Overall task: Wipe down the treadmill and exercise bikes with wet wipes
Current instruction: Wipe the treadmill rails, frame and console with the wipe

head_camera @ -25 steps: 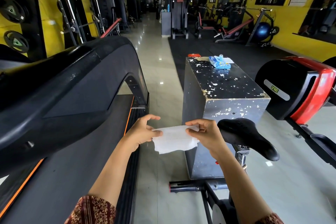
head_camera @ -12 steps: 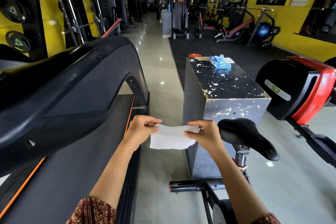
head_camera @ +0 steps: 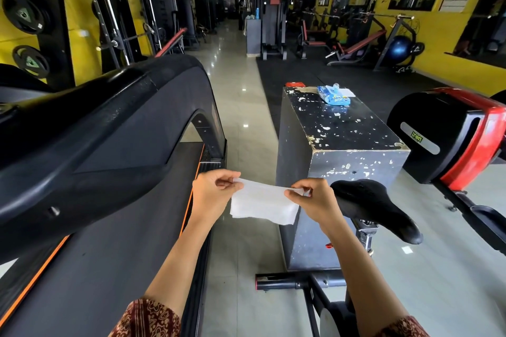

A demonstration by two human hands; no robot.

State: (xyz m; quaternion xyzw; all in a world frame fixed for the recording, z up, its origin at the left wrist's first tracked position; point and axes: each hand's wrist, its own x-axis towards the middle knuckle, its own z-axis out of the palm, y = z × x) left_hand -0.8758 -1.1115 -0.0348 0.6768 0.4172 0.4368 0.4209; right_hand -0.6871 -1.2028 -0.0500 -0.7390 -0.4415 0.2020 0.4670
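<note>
**Only two pinches hold the wipe**

Nearest, the left hand (head_camera: 213, 191) and the right hand (head_camera: 315, 200) each pinch a top corner of the thin white wet wipe (head_camera: 262, 206) between thumb and curled fingers. The sheet hangs spread in the air between them, touching no machine. From this hold, a hard pull apart could tear the damp sheet. A corner could also slip, dropping the sheet onto the glossy grey tiled floor (head_camera: 246, 123) and dirtying it before use.

To the left runs the long black treadmill with orange edge trim (head_camera: 109, 145). To the right, just beside the right hand, stands the black padded bike saddle (head_camera: 375, 205). Behind it sits a chipped black-painted box (head_camera: 342, 128), with the blue wipes pack (head_camera: 334, 94) lying at its far end. A red-and-black bike housing (head_camera: 449, 134) sits further right. Far off, yellow walls, weight plates and benches line a dim aisle under spot lamps.
</note>
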